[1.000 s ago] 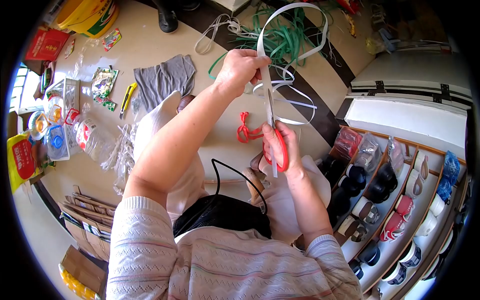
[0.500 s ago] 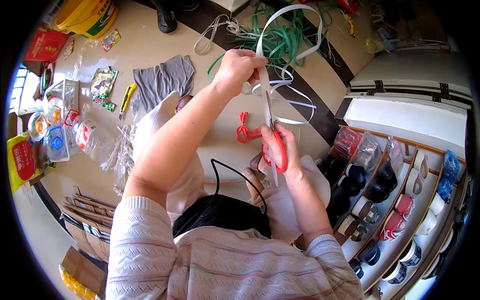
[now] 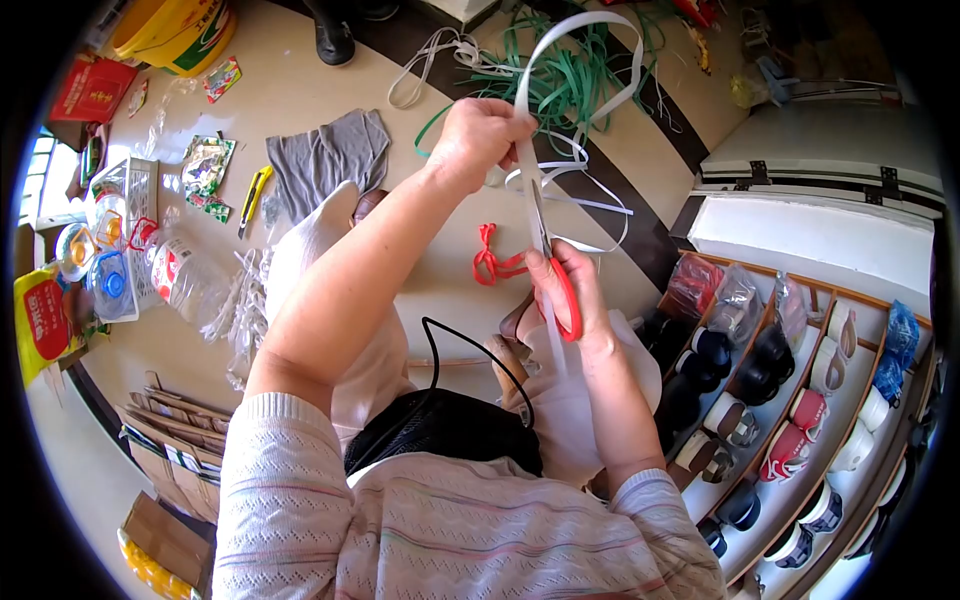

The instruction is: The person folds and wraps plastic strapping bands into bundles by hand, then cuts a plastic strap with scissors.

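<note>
My left hand [image 3: 480,138] pinches a white strap [image 3: 576,22], which loops up above it and trails in coils to the floor on the right. Below the pinch, the strap runs down along the blades of the red-handled scissors [image 3: 568,298]. My right hand [image 3: 580,285] is closed round the scissor handles, its thumb on the near side, and a blurred strip of strap hangs beneath it. A red ribbon [image 3: 487,262] lies left of the scissors. Behind the raised loop is a heap of green straps [image 3: 560,85].
A grey cloth [image 3: 330,160] and a yellow cutter [image 3: 254,200] lie on the floor to the left, near plastic bottles [image 3: 185,275]. Flattened cardboard [image 3: 170,450] stands at lower left. A shoe rack [image 3: 790,400] is at right. Another person's dark shoe [image 3: 335,42] shows at top.
The strip of strap hanging below my right hand reaches further down. The scissors have shifted slightly in my right hand, and the upper loop has swayed a little left.
</note>
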The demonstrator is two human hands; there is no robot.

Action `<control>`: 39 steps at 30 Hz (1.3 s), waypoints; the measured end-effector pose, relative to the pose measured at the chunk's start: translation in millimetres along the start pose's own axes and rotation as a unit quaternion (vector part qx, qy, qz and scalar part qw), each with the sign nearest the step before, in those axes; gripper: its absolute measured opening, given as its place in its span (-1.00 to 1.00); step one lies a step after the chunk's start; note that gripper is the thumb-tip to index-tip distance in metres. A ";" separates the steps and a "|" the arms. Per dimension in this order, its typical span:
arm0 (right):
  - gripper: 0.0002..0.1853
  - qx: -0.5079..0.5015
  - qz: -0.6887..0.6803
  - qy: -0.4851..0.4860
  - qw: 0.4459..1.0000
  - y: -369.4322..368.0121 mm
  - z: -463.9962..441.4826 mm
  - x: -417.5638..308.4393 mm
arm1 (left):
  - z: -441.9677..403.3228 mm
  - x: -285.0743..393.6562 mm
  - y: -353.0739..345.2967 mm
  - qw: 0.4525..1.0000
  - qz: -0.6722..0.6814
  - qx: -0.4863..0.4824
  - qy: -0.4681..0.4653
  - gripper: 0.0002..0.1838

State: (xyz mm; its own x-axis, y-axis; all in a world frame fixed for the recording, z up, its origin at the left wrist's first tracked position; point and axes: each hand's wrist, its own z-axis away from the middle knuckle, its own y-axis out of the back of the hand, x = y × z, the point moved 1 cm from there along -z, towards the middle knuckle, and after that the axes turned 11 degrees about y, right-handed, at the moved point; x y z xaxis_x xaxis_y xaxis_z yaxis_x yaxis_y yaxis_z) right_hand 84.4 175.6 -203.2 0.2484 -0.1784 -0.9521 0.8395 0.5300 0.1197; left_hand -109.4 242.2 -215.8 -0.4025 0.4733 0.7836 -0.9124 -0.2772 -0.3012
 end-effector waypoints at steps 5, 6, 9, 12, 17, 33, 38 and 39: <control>-0.56 0.017 0.002 -0.022 1.000 -1.3 -2.4 0.8 | 2.6 -3.4 -4.8 1.000 -0.006 -0.017 0.013 -0.84; -0.56 0.021 0.008 -0.008 1.000 -1.3 -2.6 2.5 | 3.5 -1.5 -4.6 1.000 0.002 -0.014 0.016 -0.85; -0.60 0.021 0.019 0.020 0.999 0.0 -2.3 9.5 | 3.4 -0.8 -4.2 1.000 0.011 -0.015 0.024 -0.85; -0.66 0.011 0.012 0.020 1.000 1.5 -2.3 10.7 | 4.4 -2.4 -5.5 1.000 0.012 -0.004 0.019 -0.85; -0.67 0.016 -0.031 -0.007 0.999 -0.4 -4.7 3.5 | 7.3 -7.9 -9.2 0.999 -0.006 -0.014 0.042 -0.85; -0.60 -0.010 -0.030 -0.031 0.999 0.1 -0.1 2.7 | 5.0 -2.7 -6.5 0.999 -0.011 -0.027 0.024 -0.84; -0.62 0.012 -0.036 -0.012 0.999 -6.3 2.6 -9.6 | 6.1 -2.4 -7.0 0.999 -0.001 -0.020 0.028 -0.84; -0.62 0.010 -0.048 -0.013 0.999 -5.8 2.8 -7.5 | 6.6 -1.7 -7.1 0.999 0.000 -0.018 0.028 -0.84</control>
State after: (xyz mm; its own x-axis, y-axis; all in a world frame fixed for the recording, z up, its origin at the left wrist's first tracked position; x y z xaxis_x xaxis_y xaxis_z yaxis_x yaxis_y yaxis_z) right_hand 79.1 171.5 -195.9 0.1795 -0.2496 -0.9516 0.8698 0.4921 0.0350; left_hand -101.8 237.9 -211.4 -0.4059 0.5202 0.7515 -0.9137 -0.2483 -0.3216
